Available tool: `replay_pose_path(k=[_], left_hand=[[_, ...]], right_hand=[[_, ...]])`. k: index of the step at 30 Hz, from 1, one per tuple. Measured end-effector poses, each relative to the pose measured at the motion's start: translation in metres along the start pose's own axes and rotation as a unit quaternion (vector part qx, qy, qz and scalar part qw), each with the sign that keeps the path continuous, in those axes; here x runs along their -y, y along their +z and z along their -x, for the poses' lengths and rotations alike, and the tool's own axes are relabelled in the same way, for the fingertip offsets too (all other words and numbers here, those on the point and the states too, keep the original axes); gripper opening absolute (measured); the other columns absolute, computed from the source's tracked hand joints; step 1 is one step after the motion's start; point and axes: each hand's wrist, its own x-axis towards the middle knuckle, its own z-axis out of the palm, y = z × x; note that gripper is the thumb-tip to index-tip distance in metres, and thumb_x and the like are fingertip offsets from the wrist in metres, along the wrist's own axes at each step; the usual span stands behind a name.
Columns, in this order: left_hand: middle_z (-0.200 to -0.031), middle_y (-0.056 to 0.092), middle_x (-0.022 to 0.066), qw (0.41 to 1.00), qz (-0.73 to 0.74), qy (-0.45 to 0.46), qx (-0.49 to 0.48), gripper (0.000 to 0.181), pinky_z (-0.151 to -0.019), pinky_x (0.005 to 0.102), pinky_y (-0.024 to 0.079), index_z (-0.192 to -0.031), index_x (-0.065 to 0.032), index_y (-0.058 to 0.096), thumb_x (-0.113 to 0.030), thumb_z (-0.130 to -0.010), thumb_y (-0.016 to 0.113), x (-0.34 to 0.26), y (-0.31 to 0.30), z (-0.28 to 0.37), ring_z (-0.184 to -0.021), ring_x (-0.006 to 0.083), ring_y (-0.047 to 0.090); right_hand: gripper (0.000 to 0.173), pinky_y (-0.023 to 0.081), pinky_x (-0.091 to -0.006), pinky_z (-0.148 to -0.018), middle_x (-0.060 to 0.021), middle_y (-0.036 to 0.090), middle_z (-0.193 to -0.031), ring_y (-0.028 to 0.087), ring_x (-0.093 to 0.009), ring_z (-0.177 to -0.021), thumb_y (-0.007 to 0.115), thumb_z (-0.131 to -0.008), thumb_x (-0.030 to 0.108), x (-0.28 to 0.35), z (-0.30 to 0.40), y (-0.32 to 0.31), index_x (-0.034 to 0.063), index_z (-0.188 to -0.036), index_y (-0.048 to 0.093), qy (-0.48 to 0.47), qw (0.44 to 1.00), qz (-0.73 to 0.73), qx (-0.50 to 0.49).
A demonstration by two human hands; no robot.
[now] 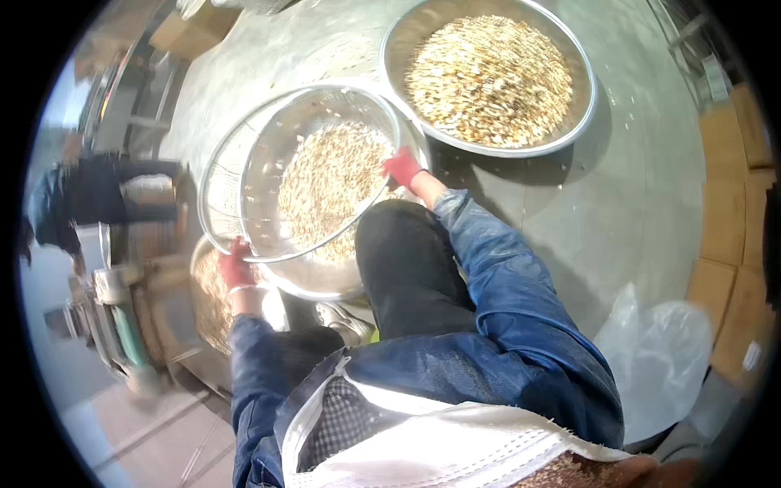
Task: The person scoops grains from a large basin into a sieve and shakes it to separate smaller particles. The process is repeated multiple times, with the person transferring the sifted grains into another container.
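A round metal sieve (227, 183) is tilted over a shallow steel basin (332, 285) between my knees. My left hand (237, 265), in a red glove, grips its rim at the near left. My right hand (403, 168), also gloved in red, holds the rim on the right. Pale chopped dry pieces (329, 183) show within the ring of the sieve. Whether they lie on its mesh or in the basin below, I cannot tell. Motion blur softens the sieve and both hands.
Beyond my right hand stands a large steel basin (589, 116) heaped with yellowish dry pieces (488, 79). Another container of brownish material (210, 299) is beside my left hand. A clear plastic bag (659, 360) and cardboard boxes (720, 226) are at right. A person (91, 189) bends at left.
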Motion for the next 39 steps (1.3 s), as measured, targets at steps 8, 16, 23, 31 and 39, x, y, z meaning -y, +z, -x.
replay_pose_path(k=[8,16,23,31,39], left_hand=[[-0.095,0.059,0.0083,0.853,-0.366,-0.35,0.125,0.04,-0.057,0.0332,0.047,-0.114,-0.0118,0.05,-0.026,-0.079,0.063,0.077,-0.154,-0.029,-0.072,0.0194,0.057],[-0.09,0.06,0.003,0.942,-0.295,-0.129,-0.098,0.06,-0.053,0.0285,0.04,-0.135,-0.0164,0.035,-0.034,-0.082,0.06,0.081,-0.404,-0.08,-0.06,0.0103,0.047],[-0.115,0.052,0.0277,0.815,-0.341,-0.355,-0.307,0.092,-0.092,0.039,0.041,-0.125,0.0093,0.034,-0.05,-0.064,0.07,0.301,-0.431,0.028,-0.109,0.0366,0.05],[-0.084,0.061,0.0162,0.857,0.192,-0.302,-0.371,0.027,-0.047,0.0351,0.054,-0.094,0.0048,0.058,-0.012,-0.074,0.061,0.314,-0.376,0.034,-0.066,0.029,0.063],[-0.114,0.053,0.016,0.901,0.334,-0.177,-0.215,0.053,-0.076,0.0372,0.049,-0.118,-0.0002,0.045,-0.026,-0.077,0.066,0.255,-0.371,0.001,-0.097,0.0235,0.054]], right_hand=[[0.059,0.045,-0.0366,-0.08,-0.0219,0.059,-0.102,0.057,-0.031,-0.097,0.06,-0.075,0.041,-0.048,-0.042,-0.017,-0.0062,-0.109,0.053,0.046,0.869,0.473,0.142],[0.044,0.048,-0.0309,-0.061,-0.0088,0.059,-0.083,0.059,-0.017,-0.073,0.056,-0.081,0.023,0.113,0.008,0.066,0.0029,-0.119,0.044,0.179,0.873,0.446,0.083],[0.042,0.048,-0.026,-0.065,-0.0071,0.06,-0.091,0.058,-0.013,-0.076,0.056,-0.083,0.021,0.084,0.018,0.38,0.0005,-0.118,0.046,0.099,0.805,0.488,0.323],[0.066,0.05,-0.033,-0.076,-0.0172,0.054,-0.112,0.055,-0.025,-0.1,0.065,-0.075,0.031,-0.189,-0.012,0.571,-0.0019,-0.125,0.039,-0.12,0.689,0.598,0.391],[0.049,0.052,-0.0371,-0.047,-0.0203,0.057,-0.097,0.062,-0.032,-0.063,0.05,-0.079,0.014,-0.169,-0.062,0.592,0.0054,-0.124,0.034,-0.079,0.719,0.575,0.383]])
